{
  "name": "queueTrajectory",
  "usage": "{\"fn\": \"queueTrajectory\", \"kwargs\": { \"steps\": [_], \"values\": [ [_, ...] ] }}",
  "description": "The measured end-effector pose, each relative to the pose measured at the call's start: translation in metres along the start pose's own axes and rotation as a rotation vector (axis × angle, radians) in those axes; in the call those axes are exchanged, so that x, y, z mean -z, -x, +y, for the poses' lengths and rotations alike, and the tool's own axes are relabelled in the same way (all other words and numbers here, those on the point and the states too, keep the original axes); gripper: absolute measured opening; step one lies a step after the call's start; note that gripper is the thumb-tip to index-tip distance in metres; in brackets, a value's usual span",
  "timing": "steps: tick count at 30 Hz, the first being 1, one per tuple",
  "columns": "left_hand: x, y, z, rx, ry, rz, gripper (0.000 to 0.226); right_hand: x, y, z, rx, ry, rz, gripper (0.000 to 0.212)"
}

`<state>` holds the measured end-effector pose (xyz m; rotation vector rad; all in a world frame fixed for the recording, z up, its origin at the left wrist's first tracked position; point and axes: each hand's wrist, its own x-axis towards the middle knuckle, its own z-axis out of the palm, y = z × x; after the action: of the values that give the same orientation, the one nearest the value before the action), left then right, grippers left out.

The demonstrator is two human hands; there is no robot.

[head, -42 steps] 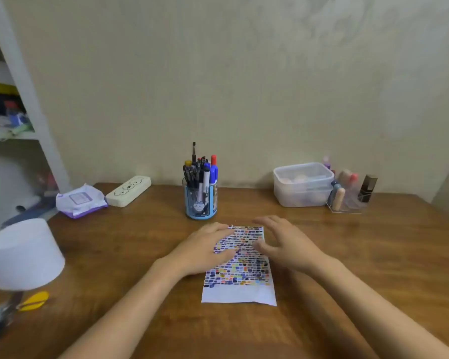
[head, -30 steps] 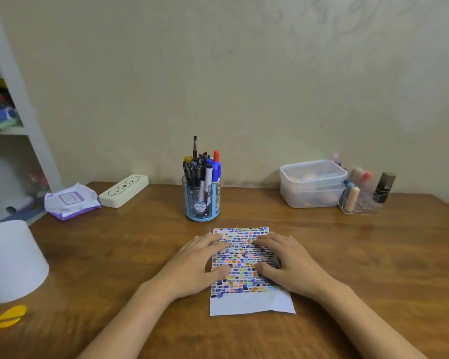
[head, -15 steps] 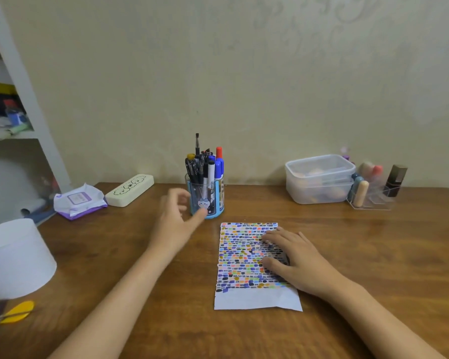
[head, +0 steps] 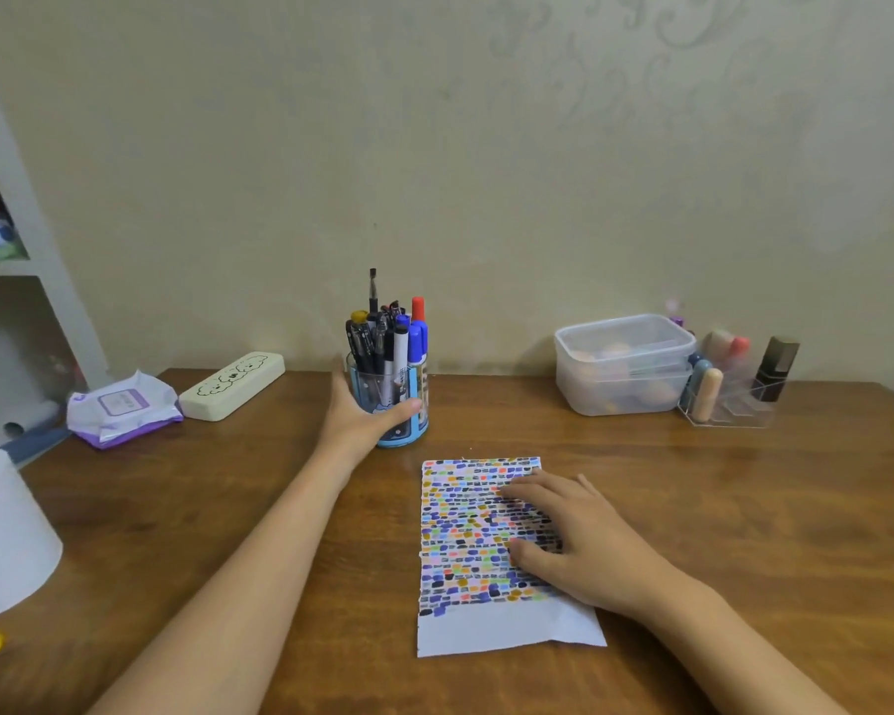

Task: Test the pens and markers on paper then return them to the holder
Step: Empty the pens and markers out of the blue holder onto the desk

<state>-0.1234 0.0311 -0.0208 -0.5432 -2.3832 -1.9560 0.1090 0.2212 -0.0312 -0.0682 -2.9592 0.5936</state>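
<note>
While the left hand [head: 357,418] wraps its fingers round the blue cylindrical pen holder [head: 401,399], the right hand [head: 579,541] lies flat, fingers spread, on the colour-swatched white paper [head: 465,534] just before that holder.

Single head-worn wide-angle view, looking forward and down from above the near edge of a wooden table [head: 744,534]. Faces the far wall [head: 486,147], with both forearms entering from the near side. Close to the table; shelf [head: 47,281] at far left edge. No second view.
</note>
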Motion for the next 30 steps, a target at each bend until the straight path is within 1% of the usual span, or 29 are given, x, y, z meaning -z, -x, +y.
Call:
{"fn": "queueTrajectory", "kwargs": {
  "steps": [3,6,8,11,14,16,18,22,24,26,28,30],
  "values": [
    [-0.004,-0.006,0.005,-0.015,0.056,0.018,0.092,0.002,-0.001,0.0,-0.019,-0.003,-0.015,0.063],
    [-0.004,-0.009,0.007,0.005,0.081,0.032,0.08,0.003,-0.002,0.001,-0.032,0.007,-0.009,0.068],
    [-0.003,-0.008,0.009,-0.01,0.08,0.032,0.077,0.002,-0.002,0.002,-0.045,0.01,-0.006,0.069],
    [0.003,-0.004,0.018,-0.062,0.017,-0.013,0.084,0.004,-0.002,0.005,-0.06,0.007,0.004,0.069],
    [0.014,0.002,0.032,-0.127,-0.129,-0.068,0.095,0.006,-0.001,0.007,-0.069,0.009,0.016,0.07],
    [0.021,0.008,0.04,-0.166,-0.192,-0.089,0.096,0.007,0.0,0.008,-0.07,0.002,0.038,0.069],
    [0.026,0.018,0.046,-0.197,-0.241,-0.097,0.097,0.006,0.001,0.006,-0.058,-0.035,0.085,0.065],
    [0.034,0.033,0.055,-0.289,-0.453,-0.063,0.104,0.005,0.001,0.002,-0.029,-0.142,0.153,0.054],
    [0.037,0.038,0.059,-0.324,-0.566,-0.049,0.105,0.006,0.001,0.0,-0.031,-0.248,0.194,0.05],
    [0.039,0.039,0.06,-0.359,-0.671,-0.044,0.107,0.008,-0.001,-0.004,-0.059,-0.405,0.233,0.048],
    [0.039,0.041,0.058,-0.383,-0.754,-0.056,0.108,0.01,-0.005,-0.01,-0.104,-0.533,0.231,0.049],
    [0.036,0.043,0.058,-0.401,-0.82,-0.085,0.11,0.012,-0.012,-0.016,-0.132,-0.601,0.2,0.055]
  ]
}}
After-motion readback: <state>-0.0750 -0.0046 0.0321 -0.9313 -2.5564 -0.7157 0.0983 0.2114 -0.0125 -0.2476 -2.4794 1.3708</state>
